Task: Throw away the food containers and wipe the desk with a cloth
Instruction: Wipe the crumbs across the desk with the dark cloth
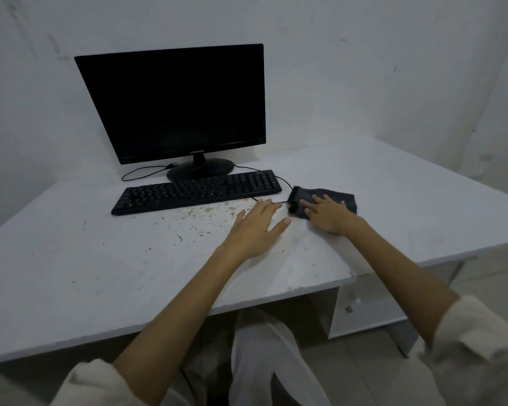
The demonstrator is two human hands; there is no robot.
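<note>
A dark grey cloth point(339, 197) lies on the white desk point(100, 259), right of the keyboard. My right hand point(327, 213) rests flat on the cloth with its fingers spread and straight. My left hand point(257, 227) lies open on the desk just left of it, fingers straight, over a patch of brown stains and crumbs point(208, 215). No food container is in view.
A black monitor point(176, 104) stands at the back, with a black keyboard point(197, 190) in front of it. A thin black cable point(285, 183) runs from the keyboard towards the cloth. The desk's front edge is chipped near my right forearm. A wall rises behind.
</note>
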